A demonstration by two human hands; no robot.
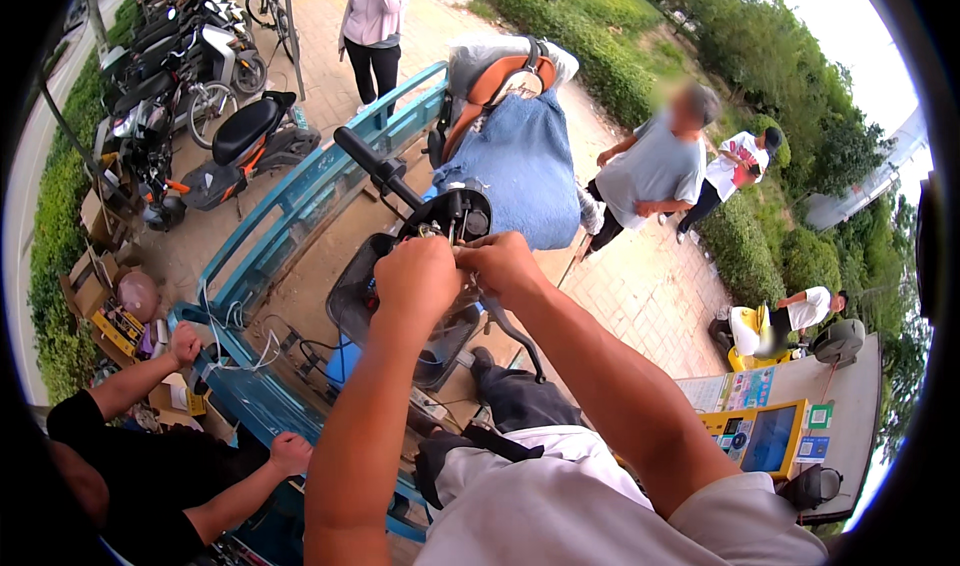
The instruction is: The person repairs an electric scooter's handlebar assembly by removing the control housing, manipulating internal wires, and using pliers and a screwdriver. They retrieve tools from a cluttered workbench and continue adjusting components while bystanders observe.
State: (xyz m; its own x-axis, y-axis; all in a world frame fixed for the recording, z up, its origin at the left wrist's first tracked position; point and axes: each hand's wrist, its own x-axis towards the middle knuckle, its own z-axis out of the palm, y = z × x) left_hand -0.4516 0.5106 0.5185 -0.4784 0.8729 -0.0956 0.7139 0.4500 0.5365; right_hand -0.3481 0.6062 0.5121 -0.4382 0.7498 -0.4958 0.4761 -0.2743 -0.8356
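Both my hands are close together at the open head of a scooter (pixel 462 206), just below its exposed round dash housing. My left hand (pixel 418 274) is closed in a fist, its back toward me. Beside it my right hand (pixel 503 264) is closed with the fingers pinched. What they hold is hidden by the fingers; small metal or wire parts show just above the left hand. A black handlebar grip (pixel 362 156) points up and left, and a brake lever (pixel 518 338) hangs below my right hand. Under my left wrist sits a black mesh basket (pixel 352 301). A blue denim cloth (pixel 525 161) covers the scooter's seat area.
The scooter stands in a blue metal cargo bed (pixel 265 216) with railings. At lower left, a person in black (pixel 130 476) rests their hands near its side. Several people stand on the paving. Parked scooters (pixel 170 76), boxes (pixel 115 316) and a yellow machine (pixel 765 436) surround the area.
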